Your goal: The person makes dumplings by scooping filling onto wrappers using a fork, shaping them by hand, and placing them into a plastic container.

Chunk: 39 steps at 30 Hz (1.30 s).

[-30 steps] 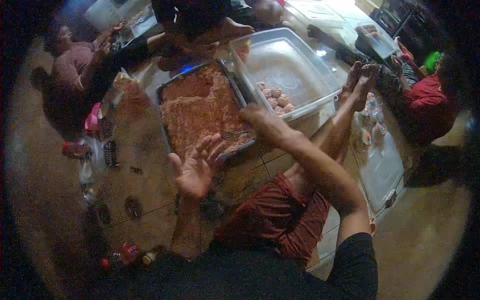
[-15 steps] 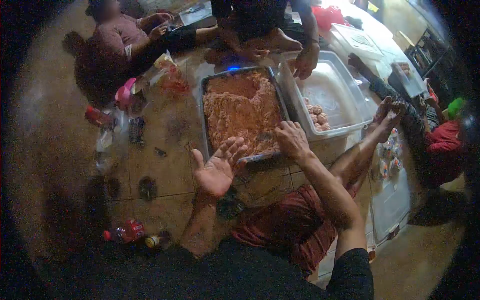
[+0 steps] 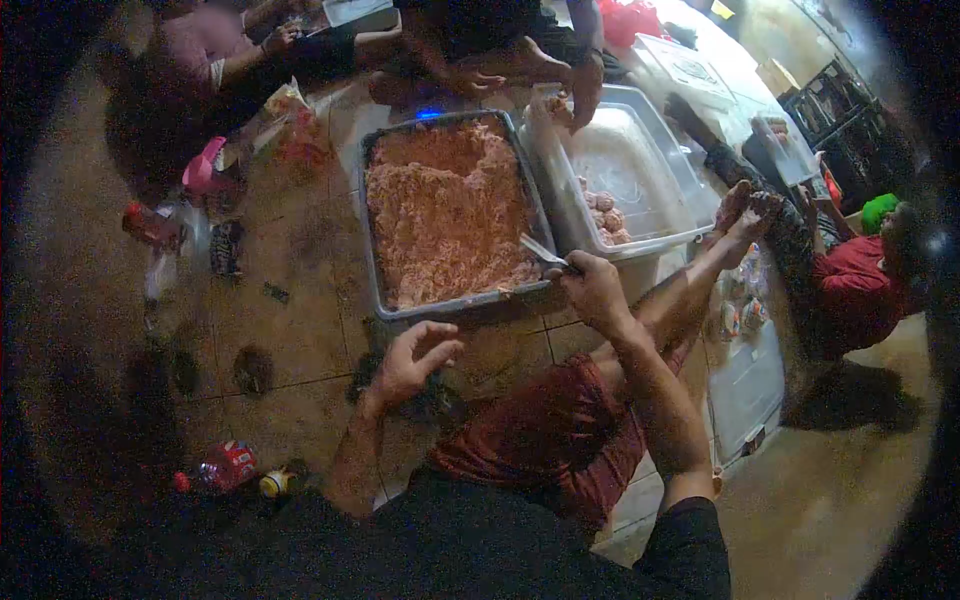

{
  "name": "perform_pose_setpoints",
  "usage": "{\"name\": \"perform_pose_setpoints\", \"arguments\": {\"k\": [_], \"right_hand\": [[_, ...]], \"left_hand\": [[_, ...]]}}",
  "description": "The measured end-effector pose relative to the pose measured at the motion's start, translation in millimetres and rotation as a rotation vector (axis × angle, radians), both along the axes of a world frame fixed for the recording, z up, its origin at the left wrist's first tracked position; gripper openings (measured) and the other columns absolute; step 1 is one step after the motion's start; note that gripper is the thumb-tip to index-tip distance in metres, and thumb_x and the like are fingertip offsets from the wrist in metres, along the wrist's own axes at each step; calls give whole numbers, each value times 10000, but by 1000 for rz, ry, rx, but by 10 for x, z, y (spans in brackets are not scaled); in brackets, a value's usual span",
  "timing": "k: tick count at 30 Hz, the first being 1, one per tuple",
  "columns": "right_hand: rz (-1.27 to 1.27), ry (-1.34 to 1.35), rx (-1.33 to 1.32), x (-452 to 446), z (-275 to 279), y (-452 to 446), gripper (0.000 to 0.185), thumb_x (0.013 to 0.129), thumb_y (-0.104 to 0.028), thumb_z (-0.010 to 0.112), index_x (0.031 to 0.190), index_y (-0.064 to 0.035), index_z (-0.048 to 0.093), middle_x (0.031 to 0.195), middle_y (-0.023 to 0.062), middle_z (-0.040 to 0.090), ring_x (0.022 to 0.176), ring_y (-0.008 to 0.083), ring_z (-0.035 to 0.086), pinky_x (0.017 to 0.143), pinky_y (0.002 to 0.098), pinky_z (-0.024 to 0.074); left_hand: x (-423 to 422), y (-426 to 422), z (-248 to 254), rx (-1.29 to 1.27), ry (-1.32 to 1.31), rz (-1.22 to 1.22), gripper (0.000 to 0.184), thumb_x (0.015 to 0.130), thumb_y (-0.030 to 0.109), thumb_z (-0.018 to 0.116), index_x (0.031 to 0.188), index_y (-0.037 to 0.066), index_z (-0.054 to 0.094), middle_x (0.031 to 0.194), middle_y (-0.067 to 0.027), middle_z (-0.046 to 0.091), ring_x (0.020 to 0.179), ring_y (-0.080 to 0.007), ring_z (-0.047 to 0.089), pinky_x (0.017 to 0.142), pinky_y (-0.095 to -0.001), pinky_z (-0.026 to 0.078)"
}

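You seem set to work the mince (image 3: 440, 210): right hand (image 3: 592, 288) grips a utensil (image 3: 541, 250), left hand (image 3: 412, 366) empty, loosely curled; next, dip firmly.

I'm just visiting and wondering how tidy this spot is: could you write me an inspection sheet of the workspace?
Surface: tiled floor.
Job's things: dark-rimmed tray of reddish mixture; beside it, a clear tub with balls toward its near left corner.
Clutter: a red-labelled bottle and a pink object, off to the left.
Hands: right hand grips a utensil near the tray's near right corner; contact with the mixture is unclear. Left hand looks empty, fingers bent.
Cables: nothing seen.
Surroundings: co-worker's hand at the tub; a person in red at the right.
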State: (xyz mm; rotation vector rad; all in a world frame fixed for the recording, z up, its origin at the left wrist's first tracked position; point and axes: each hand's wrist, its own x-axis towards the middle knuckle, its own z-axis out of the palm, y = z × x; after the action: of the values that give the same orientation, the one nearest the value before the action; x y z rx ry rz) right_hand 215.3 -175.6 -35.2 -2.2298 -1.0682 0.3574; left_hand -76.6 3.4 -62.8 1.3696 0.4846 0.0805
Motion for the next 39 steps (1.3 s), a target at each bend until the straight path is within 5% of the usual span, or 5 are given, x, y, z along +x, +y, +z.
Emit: {"name": "perform_pose_setpoints", "arguments": {"k": [7,10,14,24,39], "right_hand": [[8,196,133,-11,-236,-104,202,875,-123,780,1019,-25,676,782,58,680,742,108,587,675,316,518],[132,223,-81,-68,-198,-57,551,826,-110,744,1349,-129,569,943,202,728,844,345,725,715,453,554],[269,-144,-418,-375,-343,-59,811,915,-150,656,1598,-265,234,920,231,716,862,438,693,745,518,557],[296,-42,143,-740,273,-335,314,913,-179,722,1151,-35,576,910,169,677,873,328,702,725,426,543],[442,689,533,-2350,-472,613,530,767,-78,720,1285,-29,616,1119,155,697,1048,238,666,909,371,522]], "left_hand": [[-241,-77,-370,402,104,68,302,953,163,707,1203,14,627,1145,-95,685,1036,-159,658,859,-292,524],[-463,-204,-734,765,48,627,506,926,238,726,1334,0,544,1389,-173,542,1262,-277,529,1057,-389,414],[-1095,-441,-1709,1201,651,358,829,896,326,745,1502,-47,318,1502,-255,390,1384,-365,376,1169,-446,281],[-1897,-52,-2137,800,492,715,825,955,515,561,1544,0,300,1533,-237,390,1388,-353,411,1121,-490,365],[-1115,-166,-1165,470,224,833,860,936,491,611,1554,-6,278,1553,-256,357,1400,-382,393,1142,-496,347]]}}
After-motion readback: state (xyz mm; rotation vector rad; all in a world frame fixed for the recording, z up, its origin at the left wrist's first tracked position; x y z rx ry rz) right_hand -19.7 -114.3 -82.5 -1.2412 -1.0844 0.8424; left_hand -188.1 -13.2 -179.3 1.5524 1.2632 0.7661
